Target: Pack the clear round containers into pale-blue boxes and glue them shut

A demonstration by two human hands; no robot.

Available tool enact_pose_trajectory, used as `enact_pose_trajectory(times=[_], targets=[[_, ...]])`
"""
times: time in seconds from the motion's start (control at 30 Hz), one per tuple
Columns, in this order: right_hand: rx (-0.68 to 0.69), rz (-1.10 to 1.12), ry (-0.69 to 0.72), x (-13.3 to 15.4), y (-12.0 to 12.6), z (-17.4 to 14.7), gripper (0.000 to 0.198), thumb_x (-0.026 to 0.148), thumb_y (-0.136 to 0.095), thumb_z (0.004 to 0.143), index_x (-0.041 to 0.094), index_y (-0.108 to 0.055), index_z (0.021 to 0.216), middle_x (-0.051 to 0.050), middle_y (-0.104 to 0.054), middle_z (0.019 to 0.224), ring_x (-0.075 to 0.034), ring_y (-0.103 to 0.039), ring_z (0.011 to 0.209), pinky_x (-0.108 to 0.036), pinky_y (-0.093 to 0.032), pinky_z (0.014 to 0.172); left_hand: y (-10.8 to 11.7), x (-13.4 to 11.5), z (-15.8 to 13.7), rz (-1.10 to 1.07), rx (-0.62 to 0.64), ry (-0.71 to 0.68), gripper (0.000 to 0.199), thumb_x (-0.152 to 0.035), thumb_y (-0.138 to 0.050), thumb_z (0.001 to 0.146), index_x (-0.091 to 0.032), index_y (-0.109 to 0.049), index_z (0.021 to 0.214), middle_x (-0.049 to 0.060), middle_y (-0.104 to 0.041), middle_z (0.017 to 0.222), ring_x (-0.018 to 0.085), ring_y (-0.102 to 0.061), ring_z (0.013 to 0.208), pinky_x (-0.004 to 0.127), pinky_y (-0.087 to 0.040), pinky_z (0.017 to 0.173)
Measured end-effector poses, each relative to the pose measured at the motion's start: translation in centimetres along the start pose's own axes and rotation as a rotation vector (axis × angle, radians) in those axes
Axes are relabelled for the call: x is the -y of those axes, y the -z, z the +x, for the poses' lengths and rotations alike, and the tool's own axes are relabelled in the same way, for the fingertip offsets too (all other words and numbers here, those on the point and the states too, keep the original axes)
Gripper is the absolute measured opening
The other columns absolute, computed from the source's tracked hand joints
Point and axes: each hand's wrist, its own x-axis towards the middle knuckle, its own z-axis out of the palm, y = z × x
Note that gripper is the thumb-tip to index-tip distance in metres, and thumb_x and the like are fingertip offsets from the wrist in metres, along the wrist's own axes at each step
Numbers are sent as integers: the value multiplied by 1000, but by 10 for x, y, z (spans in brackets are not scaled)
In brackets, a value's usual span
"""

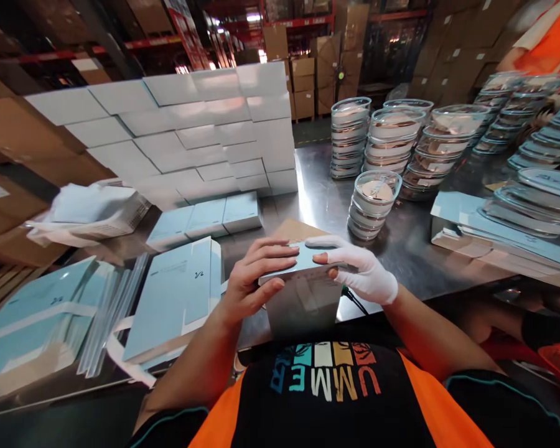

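A light blue and white box (302, 260) lies in front of me, close to my body, with a brown cardboard piece (295, 230) showing behind it. My bare left hand (260, 274) grips its left end, fingers laid over the top and thumb low on the near side. At the right end, my right hand (361, 269) wears a white glove with some fingertips bare. Its fingers bend over the box's top and near edge. What is inside the box cannot be seen.
A wall of white boxes (191, 127) stands at the back left, with small blue boxes (205, 214) before it. Flat blue cartons (172, 286) lie left. Stacked clear glass dishes (373, 202) and more blue cartons (504, 242) are on the right. A person in orange (548, 43) is beyond.
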Motion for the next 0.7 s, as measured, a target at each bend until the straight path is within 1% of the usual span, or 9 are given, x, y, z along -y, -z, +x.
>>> enact_pose_trajectory(times=[0.13, 0.27, 0.33, 0.43, 0.5, 0.57, 0.63, 0.67, 0.7], targets=[[-13, 17, 1, 5, -5, 3, 37, 62, -72, 103, 33, -87, 121, -12, -72, 148, -31, -65, 142, -56, -50, 124, -2, 0, -3, 6, -59, 7, 33, -29, -64, 108, -29, -78, 138, 13, -80, 132, 34, -73, 128, 57, -61, 107], [-19, 24, 70, 1, -7, 8, 30, 55, -72, 106, 33, -87, 121, -13, -74, 143, -29, -66, 140, -53, -52, 121, 4, 4, -6, -9, -53, 1, 36, -26, -65, 107, -31, -78, 140, 12, -80, 132, 33, -73, 131, 55, -62, 107], [-1, -25, 109, -2, -8, 11, 33, 55, -69, 108, 31, -86, 122, -14, -74, 143, -29, -66, 138, -52, -52, 121, 16, 3, -3, 13, 9, 0, 40, -23, -67, 106, -34, -76, 143, 11, -79, 134, 33, -73, 133, 54, -62, 109], [28, -154, 164, -6, -17, 15, 41, 56, -59, 112, 25, -82, 127, -16, -71, 148, -28, -65, 141, -52, -49, 124, 39, -6, 13, 133, 207, 40, 43, -29, -77, 101, -37, -76, 143, 10, -77, 139, 34, -74, 132, 53, -58, 117], [54, -233, 203, -6, -27, 17, 49, 56, -61, 111, 22, -72, 144, -18, -63, 158, -28, -58, 149, -50, -45, 128, 50, -13, 27, 193, 309, 97, 51, -39, -86, 93, -37, -76, 143, 12, -74, 144, 37, -75, 130, 51, -59, 116], [95, -284, 223, -7, -32, 21, 74, 58, -68, 107, 17, -50, 166, -21, -52, 168, -29, -50, 157, -49, -42, 131, 53, -19, 38, 182, 342, 172, 64, -48, -94, 82, -35, -78, 142, 13, -77, 138, 39, -78, 119, 46, -65, 103], [127, -337, 214, -10, -26, 27, 94, 62, -69, 105, 13, -30, 175, -23, -43, 174, -30, -44, 162, -47, -39, 133, 53, -25, 43, 156, 333, 220, 67, -53, -97, 74, -35, -81, 136, 11, -83, 122, 37, -81, 100, 39, -68, 87], [118, -386, 200, -13, -18, 31, 94, 62, -67, 106, 12, -28, 175, -24, -41, 175, -29, -42, 164, -46, -38, 134, 52, -28, 44, 128, 290, 246, 64, -53, -98, 72, -35, -84, 131, 9, -84, 116, 35, -80, 94, 37, -67, 82], [79, -464, 169, -18, -5, 36, 89, 61, -63, 108, 11, -30, 174, -23, -39, 176, -29, -39, 165, -45, -35, 136, 51, -31, 44, 75, 209, 279, 60, -51, -100, 70, -35, -86, 125, 7, -85, 113, 33, -78, 92, 35, -66, 81]])
